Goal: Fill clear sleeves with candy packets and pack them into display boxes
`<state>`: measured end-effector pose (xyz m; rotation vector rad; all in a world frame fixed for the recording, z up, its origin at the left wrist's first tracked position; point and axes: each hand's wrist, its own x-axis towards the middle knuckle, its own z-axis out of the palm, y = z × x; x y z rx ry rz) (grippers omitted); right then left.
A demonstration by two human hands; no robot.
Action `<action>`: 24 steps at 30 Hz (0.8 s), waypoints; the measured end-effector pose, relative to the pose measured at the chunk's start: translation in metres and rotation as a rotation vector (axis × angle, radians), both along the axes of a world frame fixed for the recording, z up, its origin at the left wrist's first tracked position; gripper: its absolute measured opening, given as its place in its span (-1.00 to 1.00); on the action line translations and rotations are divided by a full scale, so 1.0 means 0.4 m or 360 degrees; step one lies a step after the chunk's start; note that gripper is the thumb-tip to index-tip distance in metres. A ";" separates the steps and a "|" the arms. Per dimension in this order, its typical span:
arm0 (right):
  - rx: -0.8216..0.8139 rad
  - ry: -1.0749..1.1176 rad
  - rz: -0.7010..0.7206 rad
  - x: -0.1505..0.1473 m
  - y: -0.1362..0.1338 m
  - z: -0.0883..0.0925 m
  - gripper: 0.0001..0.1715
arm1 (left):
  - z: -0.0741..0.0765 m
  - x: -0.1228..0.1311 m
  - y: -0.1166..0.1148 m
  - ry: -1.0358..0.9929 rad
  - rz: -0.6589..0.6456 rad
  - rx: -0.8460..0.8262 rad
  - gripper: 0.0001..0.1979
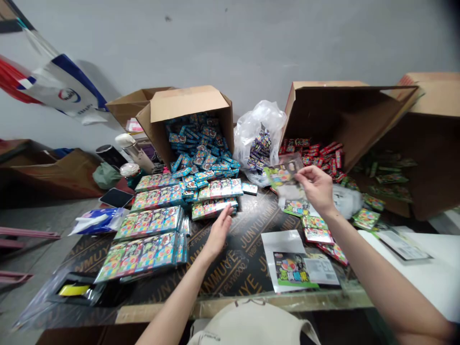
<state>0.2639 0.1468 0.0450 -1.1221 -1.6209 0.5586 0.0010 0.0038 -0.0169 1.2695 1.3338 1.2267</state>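
My right hand (318,188) is raised over the table, thumb and fingers pinching the edge of a printed plastic pouch (278,175), partly clear and slightly blurred. My left hand (217,235) has its fingers stretched out at the right end of a row of small colourful boxes (210,209); whether they touch it I cannot tell. Behind that row is another similar row (221,188). Larger stacks of such rows (140,254) are lined up on the left. A printed packet (293,268) lies on white paper in front of me.
Open cartons stand along the wall: one with blue small boxes (203,155), one with red ones (332,155), another with green ones (393,177). Between them is a clear bag of purple boxes (261,146). A phone (115,198) and bottles are at the left edge.
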 end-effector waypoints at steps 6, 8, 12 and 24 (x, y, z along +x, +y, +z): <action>-0.1160 0.0726 0.0728 -0.207 -0.200 -0.068 -0.63 | 0.037 0.063 -0.025 -0.1054 -0.0508 -0.0422 -0.21; -0.1214 0.0694 0.0619 -0.236 -0.232 -0.110 -0.62 | 0.035 0.084 -0.043 -0.1283 -0.0517 -0.0491 -0.23; -0.0505 0.0245 0.0089 -0.235 -0.250 -0.132 -0.54 | 0.015 0.085 -0.068 -0.1475 -0.0397 -0.0470 -0.36; -0.0063 -0.0658 0.1014 -0.190 -0.224 -0.055 -0.66 | -0.001 0.058 -0.104 -0.1148 -0.0530 -0.0512 -0.41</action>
